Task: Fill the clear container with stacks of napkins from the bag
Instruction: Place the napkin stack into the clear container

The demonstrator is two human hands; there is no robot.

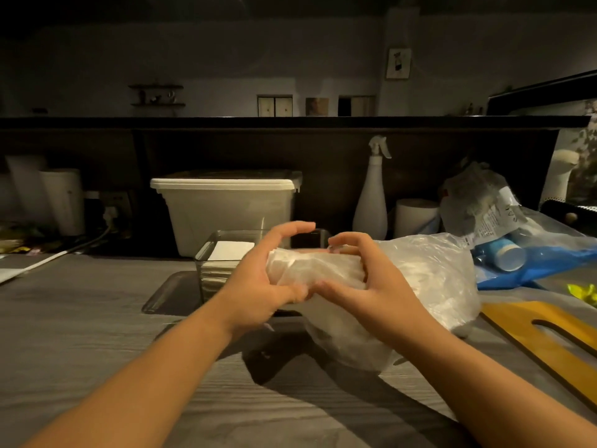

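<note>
Fingers (292, 228) curl round the napkin stack (310, 266), left hand (265, 286) and right hand (378, 282) gripping its ends at the plastic bag (436, 279) mouth, just near of the clear container (206, 253). Best to peel the film clear, keep edges square, and lower it beside the napkins already inside.

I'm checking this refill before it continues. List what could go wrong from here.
The napkin stack looks caught in the film of the plastic bag; pulling may drag the bag along. The left hand and right hand hold only its ends, so the middle could sag or fan out.
</note>
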